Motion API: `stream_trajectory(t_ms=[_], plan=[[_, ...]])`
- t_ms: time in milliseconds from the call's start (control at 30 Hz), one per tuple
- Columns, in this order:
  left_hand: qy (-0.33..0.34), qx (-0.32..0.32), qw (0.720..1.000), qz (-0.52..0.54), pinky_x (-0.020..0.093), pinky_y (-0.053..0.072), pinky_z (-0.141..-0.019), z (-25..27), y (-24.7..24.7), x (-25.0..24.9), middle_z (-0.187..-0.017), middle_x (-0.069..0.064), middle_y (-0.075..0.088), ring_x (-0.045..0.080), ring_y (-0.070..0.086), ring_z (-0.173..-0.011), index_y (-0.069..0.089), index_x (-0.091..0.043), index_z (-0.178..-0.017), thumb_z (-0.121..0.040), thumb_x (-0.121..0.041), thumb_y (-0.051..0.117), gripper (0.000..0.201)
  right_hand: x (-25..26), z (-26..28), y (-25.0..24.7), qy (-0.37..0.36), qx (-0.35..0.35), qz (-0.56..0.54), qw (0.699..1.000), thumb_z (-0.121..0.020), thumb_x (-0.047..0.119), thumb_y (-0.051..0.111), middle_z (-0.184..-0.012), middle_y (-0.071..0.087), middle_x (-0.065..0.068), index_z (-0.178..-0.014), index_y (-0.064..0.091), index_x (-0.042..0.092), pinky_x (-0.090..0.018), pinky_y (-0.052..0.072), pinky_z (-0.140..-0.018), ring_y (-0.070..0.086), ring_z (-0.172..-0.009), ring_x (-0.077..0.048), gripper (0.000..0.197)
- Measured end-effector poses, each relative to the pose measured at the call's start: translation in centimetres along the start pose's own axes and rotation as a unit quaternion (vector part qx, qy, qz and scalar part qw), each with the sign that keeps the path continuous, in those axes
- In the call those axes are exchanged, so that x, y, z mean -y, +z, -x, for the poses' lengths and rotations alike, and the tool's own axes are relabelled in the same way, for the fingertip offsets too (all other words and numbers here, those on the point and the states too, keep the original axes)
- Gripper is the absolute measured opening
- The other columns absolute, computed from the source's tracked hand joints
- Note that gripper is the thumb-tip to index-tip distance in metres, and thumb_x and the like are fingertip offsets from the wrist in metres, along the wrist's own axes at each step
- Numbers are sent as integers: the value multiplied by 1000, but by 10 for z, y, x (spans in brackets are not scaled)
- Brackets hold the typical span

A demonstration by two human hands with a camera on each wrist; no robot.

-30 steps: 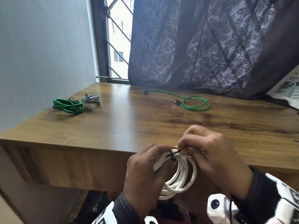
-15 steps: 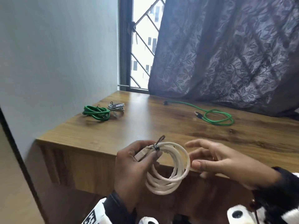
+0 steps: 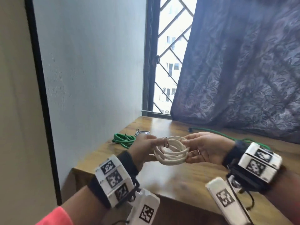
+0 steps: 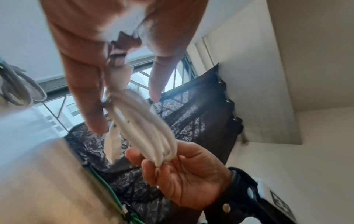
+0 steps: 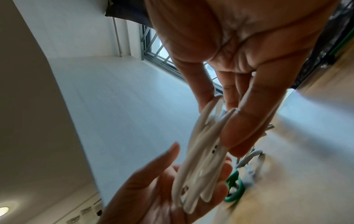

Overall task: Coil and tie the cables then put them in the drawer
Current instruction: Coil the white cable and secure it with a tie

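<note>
A white cable coil, bound by a black tie, hangs between both hands above the wooden table. My right hand pinches its right side between thumb and fingers. My left hand has straight fingers under the left side, with the thumb beside the tie. In the right wrist view the coil lies across the left hand's flat fingers. In the left wrist view the right hand curls around the coil's end. No drawer is in view.
A tied green coil and a small grey coil lie at the table's far left. A loose green cable runs along the back by the dark curtain. A wall bounds the left side.
Both hands have lifted the coil from the table's front edge to above its top. The right hand, apart before, now pinches the coil. The left hand's grip has loosened.
</note>
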State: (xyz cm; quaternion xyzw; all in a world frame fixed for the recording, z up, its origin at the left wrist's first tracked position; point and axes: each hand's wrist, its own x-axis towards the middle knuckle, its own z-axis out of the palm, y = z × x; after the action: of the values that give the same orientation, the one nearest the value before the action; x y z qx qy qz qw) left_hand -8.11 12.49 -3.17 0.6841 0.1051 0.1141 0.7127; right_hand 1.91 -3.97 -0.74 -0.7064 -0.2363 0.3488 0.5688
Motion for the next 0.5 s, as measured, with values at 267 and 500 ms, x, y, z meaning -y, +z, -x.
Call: stream_trajectory(t_ms=[267,500], plan=[[-57,-34,996,-62,32,47,-70,-50,-26,-3,-87,13,46,26,45,-82,53,-3,-88,-84,15,42,21,16,-81,-19,78,-60,59,993,-91,6,53,-68,63,-17,-104,53,-1,-31,56,-45,66,-48,-25,15],[-121,-29,992,-33,41,43,-90,-63,-30,-3,-83,12,37,25,36,-92,43,-9,-71,-79,19,36,31,11,-123,-16,138,-52,94,985,-93,4,48,-74,53,-17,-83,49,-1,-33,56,-47,63,-45,-23,11]])
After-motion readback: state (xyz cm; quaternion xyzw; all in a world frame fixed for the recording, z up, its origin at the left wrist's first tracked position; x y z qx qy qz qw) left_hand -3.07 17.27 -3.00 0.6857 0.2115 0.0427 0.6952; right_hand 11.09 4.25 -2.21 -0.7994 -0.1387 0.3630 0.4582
